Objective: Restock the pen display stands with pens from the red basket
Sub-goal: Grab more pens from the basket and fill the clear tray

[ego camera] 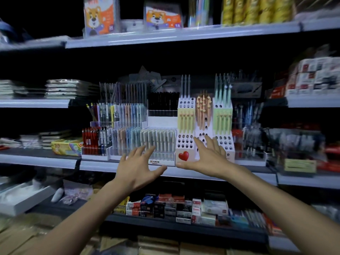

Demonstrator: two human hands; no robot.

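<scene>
A person's two bare arms reached up toward the middle shelf (36,160) of a dim stationery shop. At far left, stacked notebooks (60,89) lay flat, and a yellow box (67,146) sat at the shelf's front edge. Next stood a clear tiered stand (161,157), its pastel pens (158,138) upright in tight stepped rows, so each row showed above the one in front.

The left hand (137,167) hovered just before it, fingers straight and spread, holding nothing. Beside it stood a white holed stand (185,105) with a red heart (183,155) on its front. Its lower holes were mostly bare, probably the gaps needing pens.

The right hand (207,157), also splayed and empty, was in front of those holes; contact could not be told. The hands were apart, likely poised to steady or shift a stand. The red basket was out of view.

Pale-edged metal shelves ran the full width, with small boxes (174,207) below, bear-printed packs (100,17) above, and brown cartons (158,245) at the bottom. The surroundings were dark and blurred.
</scene>
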